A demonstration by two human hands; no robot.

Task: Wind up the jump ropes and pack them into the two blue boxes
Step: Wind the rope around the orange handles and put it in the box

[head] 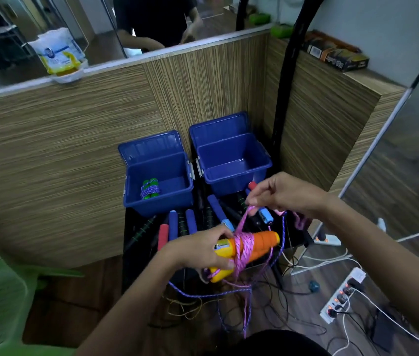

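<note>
The biggest risk here is the wraps loosening: the pink rope (243, 246) sits in a few turns around the orange handles (257, 244), and if the right hand (284, 192) lets its line go slack, those turns could slide toward the handles' free end and spill off. A second risk is snagging. The loose tail hangs down off the front edge of the black table (131, 242) among a purple rope (203, 295) and thin cables, so pulling more length up could drag a neighbour along or knot the 2 together.

The left hand (198, 253) grips the yellow ends of the handles, fingers curled over the top and thumb under. The right hand pinches the pink rope between thumb and fingertips, raised above and behind the handles, with the rope running taut down to the wraps.

The bundle is held just above the table's front edge, in front of the 2 open blue boxes (234, 163). The left one holds 1 wound green-handled rope (150, 188); the right one looks empty.
</note>
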